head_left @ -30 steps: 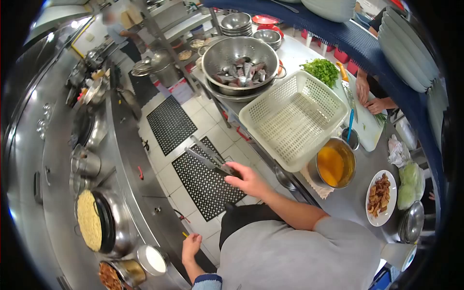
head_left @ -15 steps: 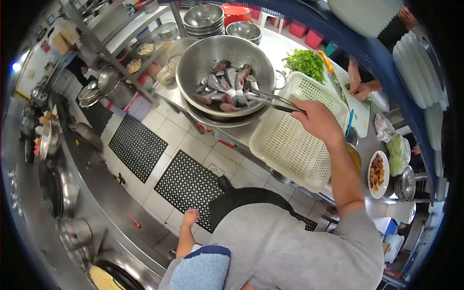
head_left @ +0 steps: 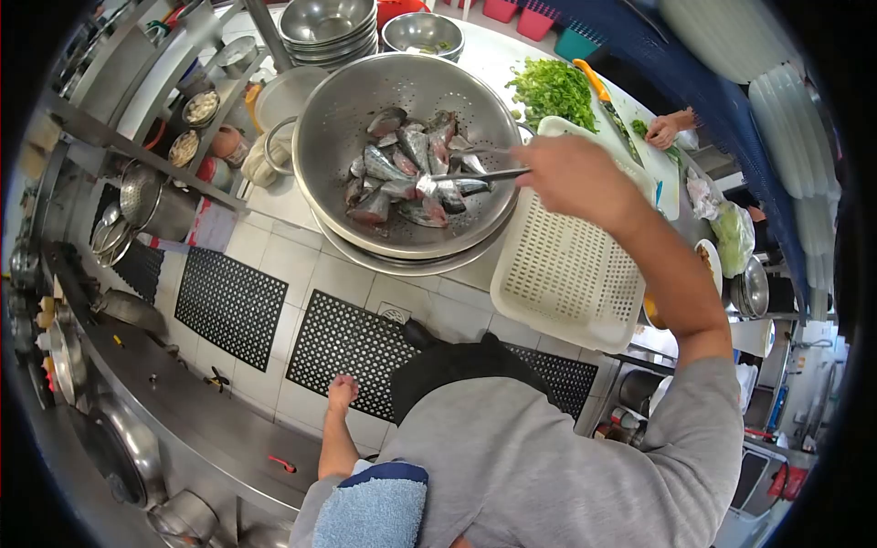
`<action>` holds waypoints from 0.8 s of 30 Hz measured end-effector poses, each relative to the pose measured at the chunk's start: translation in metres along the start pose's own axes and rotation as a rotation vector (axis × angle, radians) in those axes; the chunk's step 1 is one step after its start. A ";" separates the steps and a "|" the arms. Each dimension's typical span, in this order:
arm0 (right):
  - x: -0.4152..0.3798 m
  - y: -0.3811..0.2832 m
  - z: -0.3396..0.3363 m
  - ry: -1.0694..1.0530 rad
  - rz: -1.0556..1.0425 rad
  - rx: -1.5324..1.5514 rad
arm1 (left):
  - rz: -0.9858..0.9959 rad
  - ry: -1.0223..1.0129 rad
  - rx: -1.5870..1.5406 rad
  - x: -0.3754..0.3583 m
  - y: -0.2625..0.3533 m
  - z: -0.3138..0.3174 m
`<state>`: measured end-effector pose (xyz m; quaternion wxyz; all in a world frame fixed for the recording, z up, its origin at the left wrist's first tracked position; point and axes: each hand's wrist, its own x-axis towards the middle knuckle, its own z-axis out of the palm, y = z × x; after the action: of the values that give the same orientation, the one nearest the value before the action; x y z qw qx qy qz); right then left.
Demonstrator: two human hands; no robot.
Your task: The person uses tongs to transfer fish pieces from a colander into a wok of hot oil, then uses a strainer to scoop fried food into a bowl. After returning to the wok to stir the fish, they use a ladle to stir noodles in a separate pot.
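My right hand (head_left: 571,178) is closed round metal tongs (head_left: 484,174), whose tips reach into the fish pieces. Those silvery, reddish cut fish pieces (head_left: 402,164) lie in a large steel colander (head_left: 320,119), which rests in a wider steel bowl (head_left: 375,265). Just right of the colander, under my right forearm, is a white perforated plastic basket (head_left: 571,265) with nothing in it. My left hand (head_left: 343,391) hangs low over the floor mats, its fingers curled in and nothing visible in them.
Chopped greens (head_left: 555,94) and a yellow-handled knife (head_left: 607,100) lie at the upper right. A co-worker's hand (head_left: 667,128) touches greens there. Steel bowls (head_left: 329,23) stand behind the colander. A steel counter (head_left: 210,411) runs along the lower left.
The view has shifted, and the colander appears larger. My right hand has moved up relative to the basket, and the tongs now lie flatter across the fish. My left hand stays low.
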<state>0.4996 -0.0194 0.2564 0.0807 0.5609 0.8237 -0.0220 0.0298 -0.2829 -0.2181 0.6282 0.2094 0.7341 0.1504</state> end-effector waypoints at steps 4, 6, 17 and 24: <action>-0.006 0.018 -0.017 -0.067 0.205 0.094 | -0.072 -0.063 0.072 0.007 -0.010 0.005; 0.000 0.020 -0.009 -0.203 0.185 0.100 | -0.091 -0.073 0.107 0.011 -0.013 0.006; 0.037 0.030 0.026 -0.144 0.087 0.040 | 0.038 -0.040 -0.038 0.031 0.044 -0.004; 0.025 0.016 -0.016 -0.115 0.180 -0.053 | -0.036 -0.027 -0.031 0.025 0.031 -0.004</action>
<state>0.5034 0.0112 0.2692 0.1444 0.6281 0.7642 -0.0252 0.0264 -0.2434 -0.2236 0.6438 0.1884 0.7268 0.1475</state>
